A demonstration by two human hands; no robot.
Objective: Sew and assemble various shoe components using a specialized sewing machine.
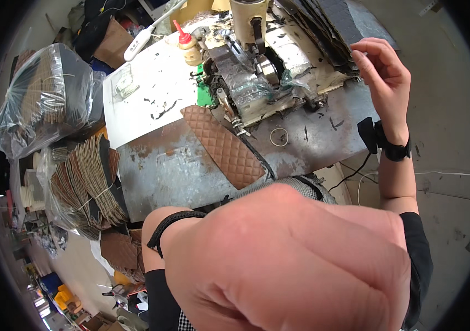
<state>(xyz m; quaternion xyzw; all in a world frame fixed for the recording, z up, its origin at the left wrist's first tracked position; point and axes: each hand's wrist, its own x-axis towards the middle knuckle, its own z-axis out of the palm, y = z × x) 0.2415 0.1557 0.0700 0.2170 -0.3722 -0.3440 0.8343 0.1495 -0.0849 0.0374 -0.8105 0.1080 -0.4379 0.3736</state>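
Observation:
My left hand looms large and close, its back and knuckles covering the lower middle; its fingers are hidden. A black strap circles that wrist. At the upper right, my right hand is raised with fingers loosely bent and thumb apart, nothing visible in it. It is nearest the corner of a stack of dark quilted panels; whether it touches them is unclear. A brown quilted panel lies slantwise on the metal tabletop, in front of a bench machine with a metal wheel.
Left of the machine stand a red-tipped bottle and a white sheet with dark scraps. A rubber band lies on the tabletop. Tied panels and a plastic-wrapped bundle sit at the left. A white power strip is behind.

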